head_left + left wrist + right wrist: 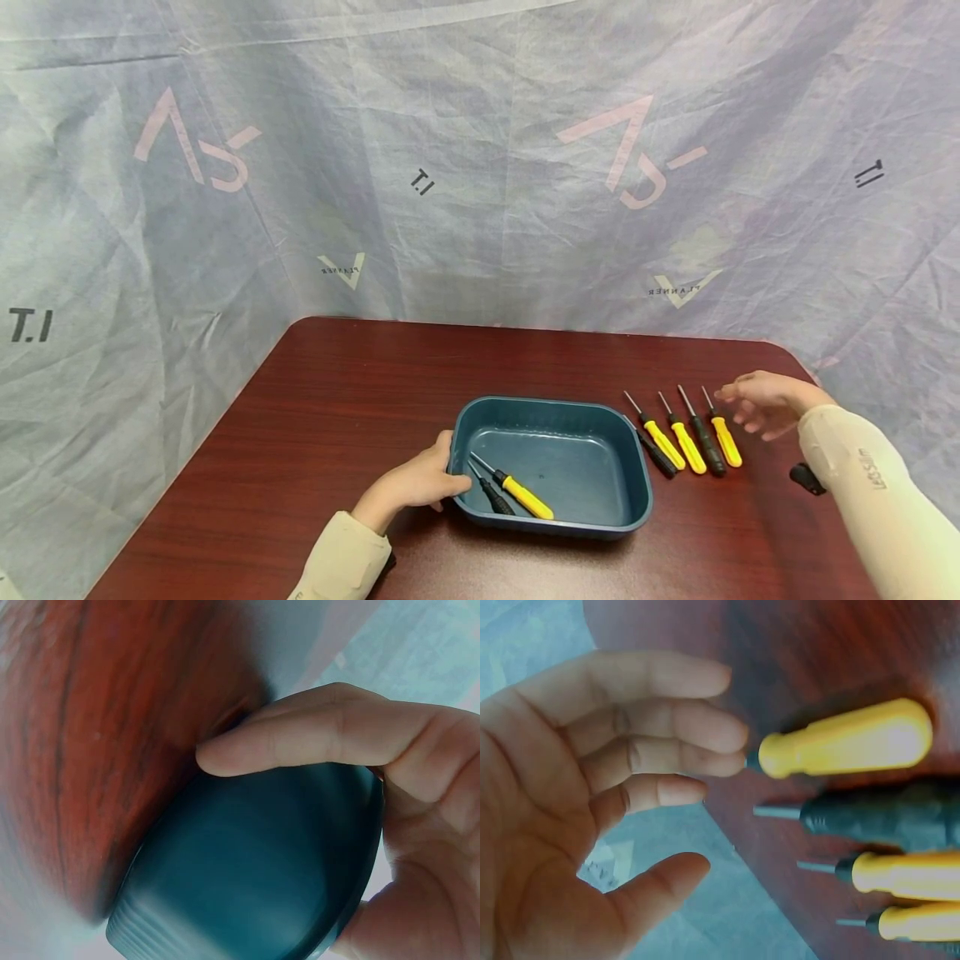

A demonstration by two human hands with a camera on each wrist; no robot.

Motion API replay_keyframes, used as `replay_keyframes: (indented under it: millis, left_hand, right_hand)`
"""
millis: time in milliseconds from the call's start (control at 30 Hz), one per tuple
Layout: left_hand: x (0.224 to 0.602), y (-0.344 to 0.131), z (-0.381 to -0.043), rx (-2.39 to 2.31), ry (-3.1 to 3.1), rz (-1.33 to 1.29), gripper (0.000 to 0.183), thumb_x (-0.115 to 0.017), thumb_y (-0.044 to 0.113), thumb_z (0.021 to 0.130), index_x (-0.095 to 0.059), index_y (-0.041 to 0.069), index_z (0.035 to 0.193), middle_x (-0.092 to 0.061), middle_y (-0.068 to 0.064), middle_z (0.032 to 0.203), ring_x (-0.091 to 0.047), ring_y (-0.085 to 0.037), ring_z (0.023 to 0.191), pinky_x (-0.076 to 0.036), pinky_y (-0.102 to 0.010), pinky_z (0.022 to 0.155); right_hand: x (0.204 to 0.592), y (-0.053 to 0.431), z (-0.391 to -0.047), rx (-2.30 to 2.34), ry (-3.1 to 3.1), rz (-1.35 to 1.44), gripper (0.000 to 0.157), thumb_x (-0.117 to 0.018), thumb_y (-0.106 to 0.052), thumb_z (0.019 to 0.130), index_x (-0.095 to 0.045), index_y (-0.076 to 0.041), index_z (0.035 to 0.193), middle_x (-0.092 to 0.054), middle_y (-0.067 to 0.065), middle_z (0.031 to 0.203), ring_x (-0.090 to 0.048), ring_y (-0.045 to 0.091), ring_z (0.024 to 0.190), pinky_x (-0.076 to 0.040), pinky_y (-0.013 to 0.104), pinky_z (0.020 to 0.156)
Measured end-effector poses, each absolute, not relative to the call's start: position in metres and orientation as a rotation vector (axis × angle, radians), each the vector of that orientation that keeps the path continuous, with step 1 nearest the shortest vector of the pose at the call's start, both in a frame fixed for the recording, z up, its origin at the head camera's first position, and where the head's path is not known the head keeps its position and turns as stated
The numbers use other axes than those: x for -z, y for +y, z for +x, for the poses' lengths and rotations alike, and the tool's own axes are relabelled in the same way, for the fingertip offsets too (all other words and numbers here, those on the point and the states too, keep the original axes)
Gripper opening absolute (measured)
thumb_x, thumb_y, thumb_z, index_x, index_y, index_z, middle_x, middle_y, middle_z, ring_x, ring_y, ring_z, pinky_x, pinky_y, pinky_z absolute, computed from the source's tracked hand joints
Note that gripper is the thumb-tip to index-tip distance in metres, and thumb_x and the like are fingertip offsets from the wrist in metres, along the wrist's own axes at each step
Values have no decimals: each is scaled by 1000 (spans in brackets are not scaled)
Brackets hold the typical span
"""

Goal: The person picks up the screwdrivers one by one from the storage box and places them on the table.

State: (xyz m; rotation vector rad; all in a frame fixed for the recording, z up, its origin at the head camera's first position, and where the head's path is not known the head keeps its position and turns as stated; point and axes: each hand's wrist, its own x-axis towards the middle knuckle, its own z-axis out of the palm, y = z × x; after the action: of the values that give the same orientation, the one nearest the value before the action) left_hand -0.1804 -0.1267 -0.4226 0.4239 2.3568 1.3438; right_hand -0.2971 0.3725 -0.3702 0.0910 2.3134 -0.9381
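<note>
My left hand (pixel 427 475) grips the left wall of a dark blue plastic tray (pixel 577 467). Its thumb lies over the rim and the fingers run along the outside, as the left wrist view shows against the tray's wall (pixel 247 847). Inside the tray lie a yellow-handled screwdriver (pixel 527 497) and a black one (pixel 495 498). My right hand (pixel 768 400) hovers empty, fingers spread apart from the thumb, beside the rightmost yellow screwdriver (pixel 726 442). In the right wrist view the fingertips are close to that screwdriver's yellow handle (pixel 855 739), overlapping its shaft.
Left of that screwdriver lie a black screwdriver (pixel 707 446), two yellow ones and another black one (pixel 658 454) near the tray's right wall, shafts pointing away. All rest on a dark red wooden table (pixel 322 400). A printed grey cloth (pixel 480 167) hangs behind it.
</note>
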Motion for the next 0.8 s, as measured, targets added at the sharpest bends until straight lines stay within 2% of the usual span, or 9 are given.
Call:
replay_keyframes:
  millis: [167,467,700,800]
  left_hand:
    - [423,-127,-180,-1335,2357,422,72,-58,13,75,-20,-8,132,-49,-11,82,-50,-20,57,-48,-35,47]
    - [423,-126,-181,-1342,2356,425,72,-59,13,75,-20,-9,132,-49,-11,83,-51,-20,59,-49,-36,47]
    - [424,-127,-182,-1329,2362,426,72,-59,13,75,-19,-9,132,-48,-11,83,-50,-19,57,-48,-35,47]
    - [425,-127,-182,-1323,2363,425,72,-58,14,76,-19,-9,132,-48,-12,84,-50,-20,57,-48,-35,47]
  right_hand:
    - [361,362,-300,894,2355,51,56,-50,-33,91,-36,10,125,-56,13,86,-57,25,69,-51,42,64]
    - [348,347,-303,813,2406,-36,42,-51,-32,90,-49,3,113,-55,16,90,-57,29,77,-50,45,64]
    - [340,335,-304,788,2413,-90,41,-51,-31,90,-49,2,115,-52,16,94,-55,29,82,-50,43,64]
    - [338,328,-304,792,2415,-110,37,-52,-29,90,-48,1,112,-52,14,91,-54,28,80,-49,42,63]
